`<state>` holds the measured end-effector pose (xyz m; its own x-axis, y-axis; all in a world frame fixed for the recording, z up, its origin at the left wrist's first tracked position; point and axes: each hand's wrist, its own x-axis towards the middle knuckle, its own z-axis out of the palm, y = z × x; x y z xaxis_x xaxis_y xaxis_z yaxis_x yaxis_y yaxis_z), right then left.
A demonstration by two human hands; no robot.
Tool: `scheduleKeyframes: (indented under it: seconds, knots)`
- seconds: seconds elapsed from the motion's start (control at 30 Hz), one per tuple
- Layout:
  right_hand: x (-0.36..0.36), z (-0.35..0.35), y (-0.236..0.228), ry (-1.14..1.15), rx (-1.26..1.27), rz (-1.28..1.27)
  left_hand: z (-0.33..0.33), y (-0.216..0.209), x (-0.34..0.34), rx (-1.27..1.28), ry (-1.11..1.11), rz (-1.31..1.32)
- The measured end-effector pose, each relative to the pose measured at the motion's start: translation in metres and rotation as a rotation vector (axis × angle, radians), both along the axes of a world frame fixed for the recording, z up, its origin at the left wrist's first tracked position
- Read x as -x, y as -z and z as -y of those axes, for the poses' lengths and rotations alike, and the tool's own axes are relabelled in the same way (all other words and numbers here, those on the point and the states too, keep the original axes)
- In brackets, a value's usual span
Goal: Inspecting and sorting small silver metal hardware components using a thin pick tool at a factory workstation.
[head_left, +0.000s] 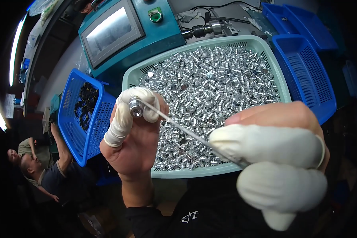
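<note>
My left hand [135,148] is raised over the near left part of a pale green basket [127,81]. White finger cots cover its thumb and some fingers, which pinch a small, shiny, ringed metal fitting [136,108] with a hole in the end. From the right, my right hand [273,146], also wearing white finger cots, grips slim metal tweezers [194,136]. The far tip of the tweezers reaches the fitting's upper side; whether it is inside the fitting I cannot tell. Heaped in the basket below are a great many similar metal fittings [214,83].
At left, a blue basket [94,131] holds small black parts [86,105]. Behind stands a teal machine [156,37] with a screen [113,31] and a green-ringed button [155,15]. Blue perforated baskets [305,75] line the right. Other people [51,174] are at far left.
</note>
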<state>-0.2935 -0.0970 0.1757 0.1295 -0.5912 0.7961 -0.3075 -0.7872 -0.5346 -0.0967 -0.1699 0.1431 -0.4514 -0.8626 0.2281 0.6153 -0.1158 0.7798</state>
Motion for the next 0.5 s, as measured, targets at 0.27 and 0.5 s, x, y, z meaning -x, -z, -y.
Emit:
scheduleKeyframes:
  seconds: [0.27,0.5]
  knots:
    - [0.015,0.021,0.022,0.125,-0.132,0.048,-0.044,0.049,-0.051,-0.226,-0.250,0.008]
    - [0.017,0.036,0.043,0.163,-0.332,0.031,-0.092,0.077,-0.118,-0.014,-0.615,0.161]
